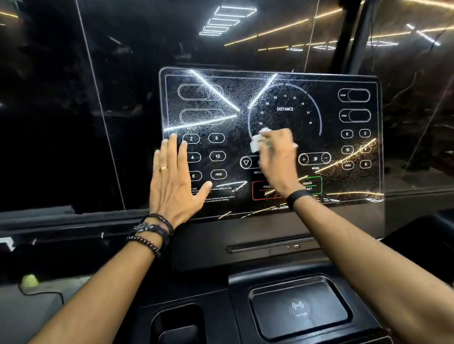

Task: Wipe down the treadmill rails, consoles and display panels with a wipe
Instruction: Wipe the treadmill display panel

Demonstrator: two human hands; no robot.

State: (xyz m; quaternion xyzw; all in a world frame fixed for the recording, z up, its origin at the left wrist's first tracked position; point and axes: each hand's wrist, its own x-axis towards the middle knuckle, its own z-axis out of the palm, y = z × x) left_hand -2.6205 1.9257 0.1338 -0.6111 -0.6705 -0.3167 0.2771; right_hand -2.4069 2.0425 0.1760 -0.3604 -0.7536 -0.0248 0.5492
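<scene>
So the right hand [277,155] pinches the wipe [258,140] mid-screen [330,84], left hand [175,175] flat and open at the left edge, unwiped stretch off right.

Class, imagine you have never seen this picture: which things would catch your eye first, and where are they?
The glossy display panel at centre, its DISTANCE dial and number buttons streaked with reflected ceiling lights. On it, the right hand pinches a white wipe below the dial, while the left hand, wearing a gold ring, presses flat on the panel's left side. Below sits a wireless charging pad.
</scene>
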